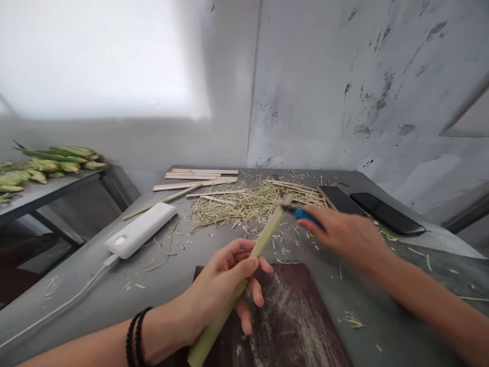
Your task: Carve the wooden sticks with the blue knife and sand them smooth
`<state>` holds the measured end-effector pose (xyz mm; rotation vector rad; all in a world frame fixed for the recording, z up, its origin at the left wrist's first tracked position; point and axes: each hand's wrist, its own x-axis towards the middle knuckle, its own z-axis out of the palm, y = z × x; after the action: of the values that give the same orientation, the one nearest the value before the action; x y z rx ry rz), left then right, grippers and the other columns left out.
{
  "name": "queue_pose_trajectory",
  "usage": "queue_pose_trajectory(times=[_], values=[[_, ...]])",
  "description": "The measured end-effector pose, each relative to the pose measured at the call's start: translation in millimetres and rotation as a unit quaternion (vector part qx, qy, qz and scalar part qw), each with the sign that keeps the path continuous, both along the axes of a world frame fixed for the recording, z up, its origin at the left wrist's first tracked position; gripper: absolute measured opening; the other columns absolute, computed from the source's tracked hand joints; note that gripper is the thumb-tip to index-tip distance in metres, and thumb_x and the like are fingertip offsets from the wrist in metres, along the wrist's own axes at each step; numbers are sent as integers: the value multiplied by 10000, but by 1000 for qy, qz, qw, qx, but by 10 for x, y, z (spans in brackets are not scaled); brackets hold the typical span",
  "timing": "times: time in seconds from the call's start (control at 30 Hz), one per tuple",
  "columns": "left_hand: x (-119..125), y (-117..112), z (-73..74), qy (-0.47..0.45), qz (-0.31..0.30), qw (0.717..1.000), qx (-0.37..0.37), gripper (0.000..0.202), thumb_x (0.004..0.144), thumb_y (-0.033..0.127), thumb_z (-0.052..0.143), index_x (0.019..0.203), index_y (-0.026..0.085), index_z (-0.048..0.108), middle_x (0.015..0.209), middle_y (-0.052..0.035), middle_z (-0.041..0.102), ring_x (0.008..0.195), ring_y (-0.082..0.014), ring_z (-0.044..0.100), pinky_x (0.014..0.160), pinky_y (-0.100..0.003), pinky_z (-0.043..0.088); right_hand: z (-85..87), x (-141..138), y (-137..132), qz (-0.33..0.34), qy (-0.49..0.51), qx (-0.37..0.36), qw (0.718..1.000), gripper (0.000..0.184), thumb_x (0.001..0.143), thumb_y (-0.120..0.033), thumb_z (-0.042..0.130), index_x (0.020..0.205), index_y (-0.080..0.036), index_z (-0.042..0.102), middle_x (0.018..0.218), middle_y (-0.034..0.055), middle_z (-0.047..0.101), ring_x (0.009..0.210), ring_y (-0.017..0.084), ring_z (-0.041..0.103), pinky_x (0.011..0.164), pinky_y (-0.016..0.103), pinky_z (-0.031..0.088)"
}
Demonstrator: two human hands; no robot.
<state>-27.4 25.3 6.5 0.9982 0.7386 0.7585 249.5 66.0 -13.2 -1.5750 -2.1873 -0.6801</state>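
My left hand (pixel 233 280) is closed round a pale green bamboo strip (pixel 272 224), which slants from the bottom of the view up and to the right. Blurred by motion, my right hand (pixel 340 232) grips a knife with a blue handle (pixel 308 218). Its dark blade meets or lies right beside the strip's far end; I cannot tell which. Below the strip is a dark brown board (pixel 290 316) with pale scuffs. A heap of thin shavings (pixel 237 206) spreads over the table behind my hands.
A white power bank (pixel 141 229) with a cable stands at the left. Several flat strips (pixel 200 176) lie at the back. Two dark phones, one the black phone (pixel 387 213), rest at the right. Corn ears (pixel 57 160) lie on a side table. A wall (pixel 305 102) rises behind.
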Motion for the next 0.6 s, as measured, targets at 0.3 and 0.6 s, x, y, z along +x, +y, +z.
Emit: queue_pose_trajectory(times=[0.3,0.6], values=[[-6,31,-11,8,1,1000,18,194,988,301,614,1120,169,562,1110,-51,617,573,-60,601,352,-174,565,-73,-241,-229,127,22,-65,990,430,1078,-563,295,1201,-265,580,1003,8,773,691,209,735,495,311,349],[7,55,-54,-3,17,1000,5,245,945,332,677,1089,199,530,937,14,608,494,-47,550,327,-179,542,-52,-309,-255,169,-2,-50,984,404,1073,-565,325,1123,-260,584,848,-16,728,582,186,688,456,309,257]])
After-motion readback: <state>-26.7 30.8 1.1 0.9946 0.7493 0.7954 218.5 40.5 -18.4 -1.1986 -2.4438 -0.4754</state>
